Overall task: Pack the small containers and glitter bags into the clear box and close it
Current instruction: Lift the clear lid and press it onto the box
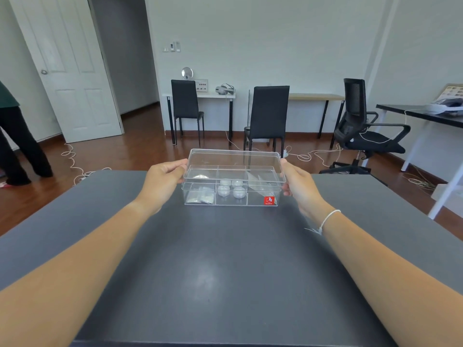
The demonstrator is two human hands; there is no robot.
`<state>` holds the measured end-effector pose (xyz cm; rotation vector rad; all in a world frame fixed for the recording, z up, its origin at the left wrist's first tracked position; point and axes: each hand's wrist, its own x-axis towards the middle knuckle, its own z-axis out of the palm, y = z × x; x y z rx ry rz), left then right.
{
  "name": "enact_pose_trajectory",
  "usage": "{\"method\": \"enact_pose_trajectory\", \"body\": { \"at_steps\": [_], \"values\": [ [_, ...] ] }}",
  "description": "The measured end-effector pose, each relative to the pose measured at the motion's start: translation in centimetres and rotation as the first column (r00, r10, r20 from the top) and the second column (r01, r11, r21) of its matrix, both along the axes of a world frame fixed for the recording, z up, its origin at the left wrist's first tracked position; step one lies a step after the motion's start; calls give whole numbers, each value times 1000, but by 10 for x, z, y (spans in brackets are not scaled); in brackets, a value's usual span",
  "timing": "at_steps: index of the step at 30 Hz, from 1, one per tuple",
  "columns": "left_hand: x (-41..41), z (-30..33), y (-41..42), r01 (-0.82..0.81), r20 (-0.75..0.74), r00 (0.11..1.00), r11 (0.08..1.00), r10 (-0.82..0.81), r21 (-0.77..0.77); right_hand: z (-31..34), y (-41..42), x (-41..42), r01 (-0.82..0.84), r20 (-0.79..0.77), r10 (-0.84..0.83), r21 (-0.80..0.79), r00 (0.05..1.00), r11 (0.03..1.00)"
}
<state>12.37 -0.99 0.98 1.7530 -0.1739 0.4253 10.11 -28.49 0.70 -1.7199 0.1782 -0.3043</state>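
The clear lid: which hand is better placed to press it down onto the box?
Neither alone, probably. The left hand and the right hand each grip one end of the clear lid, held level over the box. Lowering with both seems best.

- Left hand [162,182]: arm stretched forward over the bench, fingers curled, thumb on top, pinching at its fingertips.
- Right hand [298,182]: arm stretched likewise, palm facing inward, fingers closed in a grip, white string band on the wrist.
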Motion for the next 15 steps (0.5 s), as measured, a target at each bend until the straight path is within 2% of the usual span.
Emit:
{"method": "enact_pose_trajectory", "body": {
  "at_steps": [4, 15],
  "values": [
    [-1, -3, 0, 27, -37, 999, 1000, -27, 4, -3, 3, 3, -13, -31, 13, 16, 999, 1000],
    [-1, -14, 4, 72, -115, 990, 990, -86, -120, -10, 5, 13, -62, -64, 61, -10, 996, 998]
  ]
}}
